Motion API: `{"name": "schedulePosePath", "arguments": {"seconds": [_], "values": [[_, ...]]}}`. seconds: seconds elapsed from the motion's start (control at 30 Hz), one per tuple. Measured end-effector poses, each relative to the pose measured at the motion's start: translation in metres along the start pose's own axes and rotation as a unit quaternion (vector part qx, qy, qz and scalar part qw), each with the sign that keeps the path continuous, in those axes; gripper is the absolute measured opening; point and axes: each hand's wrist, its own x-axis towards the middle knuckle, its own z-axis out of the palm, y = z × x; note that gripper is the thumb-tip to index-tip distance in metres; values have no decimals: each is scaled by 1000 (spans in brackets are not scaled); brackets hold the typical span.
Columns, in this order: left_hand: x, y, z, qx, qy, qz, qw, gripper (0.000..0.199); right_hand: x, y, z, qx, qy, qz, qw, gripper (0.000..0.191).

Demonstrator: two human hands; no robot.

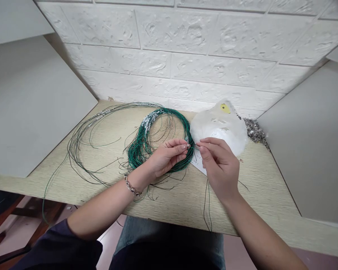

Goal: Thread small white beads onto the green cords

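Above the table's middle, my left hand (173, 152) is closed in a pinch at the end of a thin green cord; a tiny pale piece shows at the fingertips, too small to name. Just to its right, my right hand (218, 161) pinches a thin dark cord (196, 145). A narrow gap parts the two sets of fingertips. Below my right hand, two loose cord ends (209, 202), one black and one green, hang over the table's front edge. Behind my left hand lies a thick coil of green cords (138, 150) with white beads along part of it.
A looser bundle of cords (71, 146) with white beads arcs to the left. At the back right lie a clear plastic bag (204, 122), a white paper slip (198, 162) and a heap of small metallic pieces (256, 131). Grey panels (39, 101) flank the table (270, 187) before a white brick-pattern wall (186, 33).
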Motion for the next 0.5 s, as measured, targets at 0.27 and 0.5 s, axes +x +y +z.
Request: {"name": "schedulePosePath", "arguments": {"seconds": [0.27, 0.5], "values": [[0, -1, 1, 22, 0, 0, 1000, 10, 1, -5, 2, -66, 11, 12, 998, 7], [0, -1, 3, 27, 2, 1, 1000, 10, 2, -9, 2, -93, 1, 2, 996, 7]]}}
